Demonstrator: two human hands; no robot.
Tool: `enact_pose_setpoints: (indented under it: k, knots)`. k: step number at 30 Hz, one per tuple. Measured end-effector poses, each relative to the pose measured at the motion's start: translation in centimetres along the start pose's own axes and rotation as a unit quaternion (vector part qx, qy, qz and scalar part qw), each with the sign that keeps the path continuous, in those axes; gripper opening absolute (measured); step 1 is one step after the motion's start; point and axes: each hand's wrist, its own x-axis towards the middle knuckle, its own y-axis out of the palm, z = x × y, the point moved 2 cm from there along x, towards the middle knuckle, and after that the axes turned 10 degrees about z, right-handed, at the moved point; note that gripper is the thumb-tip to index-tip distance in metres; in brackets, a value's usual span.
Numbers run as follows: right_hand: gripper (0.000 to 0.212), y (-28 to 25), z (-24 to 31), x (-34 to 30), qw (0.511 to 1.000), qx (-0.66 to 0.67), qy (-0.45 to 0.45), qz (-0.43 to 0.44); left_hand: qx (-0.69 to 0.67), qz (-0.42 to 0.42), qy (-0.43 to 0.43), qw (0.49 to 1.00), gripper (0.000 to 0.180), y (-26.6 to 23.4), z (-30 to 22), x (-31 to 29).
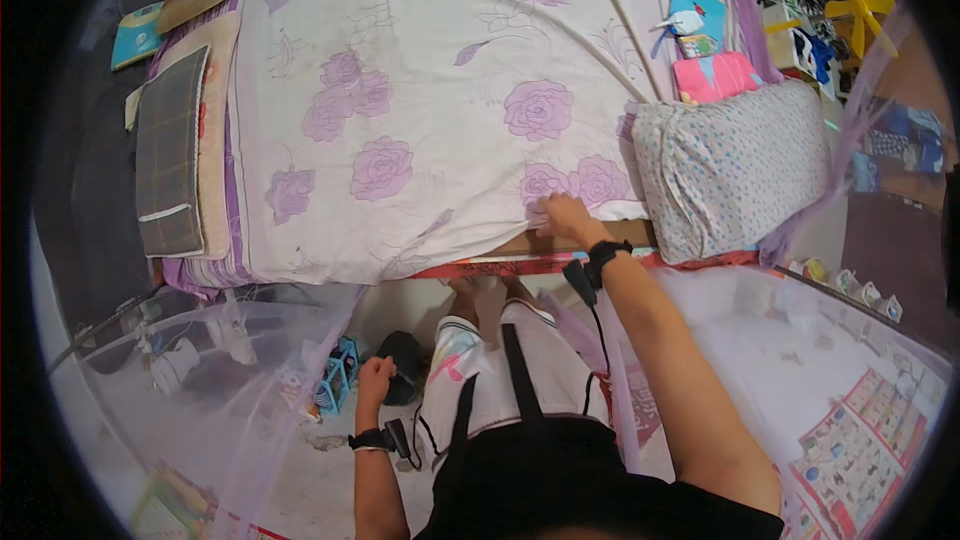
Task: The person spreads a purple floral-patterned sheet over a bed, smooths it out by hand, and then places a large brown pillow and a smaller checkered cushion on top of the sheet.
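Note:
A white bedsheet (440, 70) printed with purple roses covers the bed in front of me. My right hand (565, 217) is at its near edge, fingers closed on the cloth. Beside that hand the sheet is drawn back, and a strip of brown board (620, 234) shows above the red bed edge (470, 269). To the right of my right hand lies a white pillow (730, 170) with small blue dots. My left hand (377, 375) hangs low in front of the bed, its fingers curled with nothing visible in them.
Sheer purple netting (250, 370) hangs on both sides of me. A folded checked mat (172, 155) lies at the bed's left edge. A pink cushion (716, 76) and a blue book (697, 10) rest beyond the pillow. Near my left hand are a blue rack (338, 377) and a dark object (402, 368).

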Motion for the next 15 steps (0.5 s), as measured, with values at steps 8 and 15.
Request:
enact_pose_setpoints:
  k: [8,15]
  knots:
    - [0.016,7.9,0.3,0.7,0.993,0.022,-0.018,-0.118,-0.167,-0.045,-0.042,0.984,0.028,1.6,0.7,-3.0]
    - [0.020,13.2,0.4,-6.7,0.995,0.064,-0.079,-0.002,-0.185,0.007,-0.030,0.982,0.025,3.2,-2.7,-2.2]
